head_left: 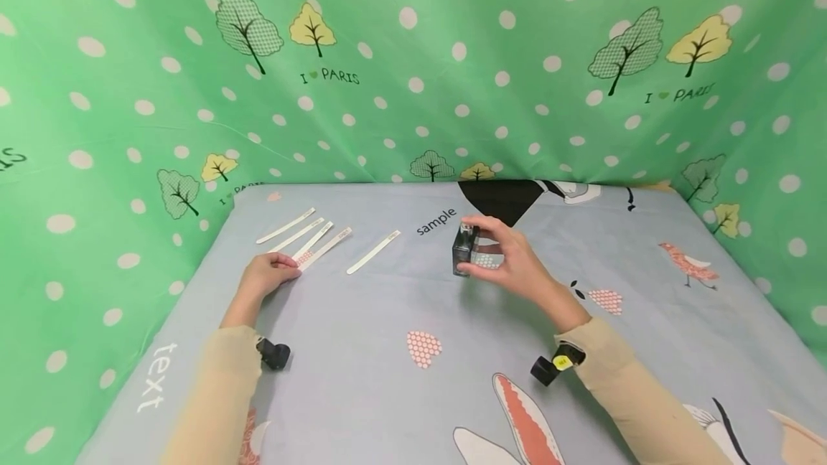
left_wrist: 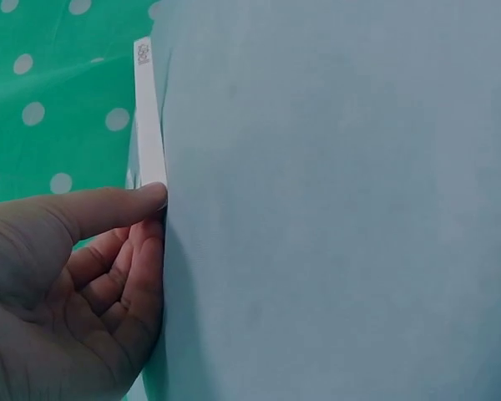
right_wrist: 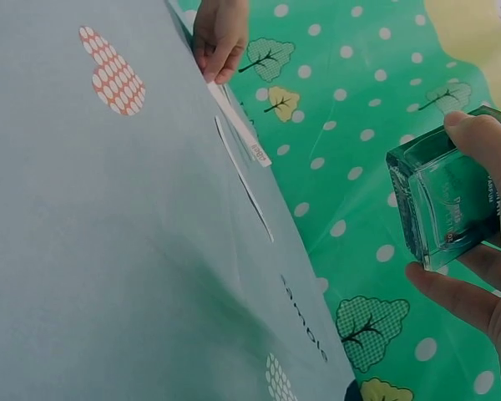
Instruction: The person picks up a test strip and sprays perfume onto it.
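Pinched between thumb and fingers, the small square glass bottle (head_left: 464, 250) sits in the right hand (head_left: 510, 260), held just above the table (head_left: 388, 321) near the printed word "sample" (head_left: 436, 222). The left hand (head_left: 266, 273) has its grip curled, fingertips (left_wrist: 142, 200) pinching the near end of 1 white paper strip (head_left: 325, 248).

To do this step well, I would keep the bottle upright and steady, lift only the 1 strip by its very end so the rest stays clean, and keep its neighbours from sliding with it.

Counted: 1 bottle, 5 strips in all, 4 lying close together by the left hand and 1 strip (head_left: 372, 252) apart, between that group and the bottle. 2 hands, each with a small black camera at the wrist.
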`<state>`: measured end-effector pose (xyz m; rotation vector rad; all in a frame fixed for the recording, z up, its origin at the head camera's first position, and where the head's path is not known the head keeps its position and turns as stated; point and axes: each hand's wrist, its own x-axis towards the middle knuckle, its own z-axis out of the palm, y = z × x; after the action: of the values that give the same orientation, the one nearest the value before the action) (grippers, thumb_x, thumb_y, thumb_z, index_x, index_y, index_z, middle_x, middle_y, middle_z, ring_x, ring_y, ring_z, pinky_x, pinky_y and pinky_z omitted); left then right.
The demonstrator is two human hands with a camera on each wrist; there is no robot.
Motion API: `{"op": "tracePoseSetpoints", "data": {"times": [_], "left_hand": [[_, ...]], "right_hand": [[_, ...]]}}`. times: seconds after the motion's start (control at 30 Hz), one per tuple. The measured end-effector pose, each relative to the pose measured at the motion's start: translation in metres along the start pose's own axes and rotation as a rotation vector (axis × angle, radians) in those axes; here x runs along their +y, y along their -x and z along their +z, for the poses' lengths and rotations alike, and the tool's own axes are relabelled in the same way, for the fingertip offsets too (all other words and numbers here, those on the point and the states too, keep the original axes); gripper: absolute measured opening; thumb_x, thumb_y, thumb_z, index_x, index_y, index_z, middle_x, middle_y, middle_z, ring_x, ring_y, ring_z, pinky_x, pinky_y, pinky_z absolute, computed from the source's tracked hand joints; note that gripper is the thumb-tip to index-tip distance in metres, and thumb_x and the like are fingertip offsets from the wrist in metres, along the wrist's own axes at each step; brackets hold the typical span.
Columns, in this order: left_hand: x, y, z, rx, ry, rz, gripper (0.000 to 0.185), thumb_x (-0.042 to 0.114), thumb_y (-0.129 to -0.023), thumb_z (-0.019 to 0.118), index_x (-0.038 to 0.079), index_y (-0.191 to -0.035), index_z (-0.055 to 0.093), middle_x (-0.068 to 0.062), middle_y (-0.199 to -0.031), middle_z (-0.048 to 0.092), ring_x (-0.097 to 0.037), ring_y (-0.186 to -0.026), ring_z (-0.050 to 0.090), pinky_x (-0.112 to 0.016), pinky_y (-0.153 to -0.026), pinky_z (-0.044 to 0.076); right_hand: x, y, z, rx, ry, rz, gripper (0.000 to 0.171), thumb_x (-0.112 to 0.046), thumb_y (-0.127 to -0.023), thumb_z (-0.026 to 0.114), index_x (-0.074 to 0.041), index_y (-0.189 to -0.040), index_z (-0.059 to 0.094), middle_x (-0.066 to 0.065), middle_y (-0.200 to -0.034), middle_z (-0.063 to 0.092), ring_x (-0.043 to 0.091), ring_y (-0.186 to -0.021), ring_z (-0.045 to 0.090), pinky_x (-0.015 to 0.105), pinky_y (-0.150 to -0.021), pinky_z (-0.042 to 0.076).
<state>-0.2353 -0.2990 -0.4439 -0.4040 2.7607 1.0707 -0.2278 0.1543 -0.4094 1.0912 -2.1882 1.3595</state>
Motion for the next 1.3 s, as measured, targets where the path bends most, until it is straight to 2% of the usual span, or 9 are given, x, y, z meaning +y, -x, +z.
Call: {"op": "tracePoseSetpoints", "data": {"times": [0.2, 0.5, 0.83, 1.13, 1.3], "left_hand": [[-0.001, -0.005, -0.002, -0.028, 0.021, -0.018, 0.024, 0.019, -0.089, 0.072, 0.002, -0.106, 0.065, 0.007, -0.077, 0.064, -0.009, -0.074, 0.054, -0.021, -0.067, 0.045], [-0.003, -0.008, -0.007, -0.074, 0.166, -0.008, 0.029, 0.011, -0.09, 0.071, -0.005, -0.112, 0.061, 0.002, -0.087, 0.066, 0.001, -0.071, 0.059, -0.014, -0.065, 0.056], [0.0, -0.006, -0.006, -0.095, 0.251, -0.024, 0.029, 0.008, -0.092, 0.069, -0.007, -0.114, 0.058, 0.01, -0.078, 0.062, 0.002, -0.069, 0.061, -0.014, -0.066, 0.058], [0.009, -0.005, -0.005, -0.091, 0.287, 0.013, 0.03, 0.01, -0.092, 0.07, -0.007, -0.114, 0.058, 0.013, -0.075, 0.061, 0.002, -0.068, 0.061, -0.015, -0.067, 0.058], [0.017, -0.003, -0.005, -0.093, 0.308, 0.053, 0.029, 0.009, -0.092, 0.069, -0.009, -0.112, 0.058, 0.014, -0.074, 0.062, 0.003, -0.068, 0.062, -0.015, -0.068, 0.058]], "right_hand": [[0.0, -0.001, -0.002, -0.002, 0.007, -0.006, 0.075, 0.004, -0.072, 0.086, -0.007, -0.137, 0.05, 0.015, -0.129, 0.06, 0.027, -0.096, 0.069, 0.029, -0.08, 0.063], [0.001, -0.002, -0.005, -0.006, 0.013, 0.0, 0.075, 0.004, -0.072, 0.085, -0.008, -0.137, 0.049, 0.017, -0.13, 0.06, 0.028, -0.094, 0.07, 0.03, -0.08, 0.063], [0.003, -0.001, -0.006, -0.007, 0.009, 0.0, 0.076, 0.004, -0.072, 0.085, -0.008, -0.138, 0.049, 0.018, -0.131, 0.059, 0.03, -0.096, 0.07, 0.038, -0.079, 0.063], [0.004, 0.0, -0.009, 0.006, 0.01, 0.005, 0.075, 0.005, -0.071, 0.085, -0.007, -0.137, 0.05, 0.016, -0.126, 0.061, 0.03, -0.092, 0.069, 0.033, -0.079, 0.063], [0.004, -0.001, -0.01, 0.013, 0.012, -0.005, 0.075, 0.006, -0.07, 0.086, -0.005, -0.135, 0.05, 0.017, -0.127, 0.06, 0.029, -0.092, 0.069, 0.035, -0.078, 0.064]]}}
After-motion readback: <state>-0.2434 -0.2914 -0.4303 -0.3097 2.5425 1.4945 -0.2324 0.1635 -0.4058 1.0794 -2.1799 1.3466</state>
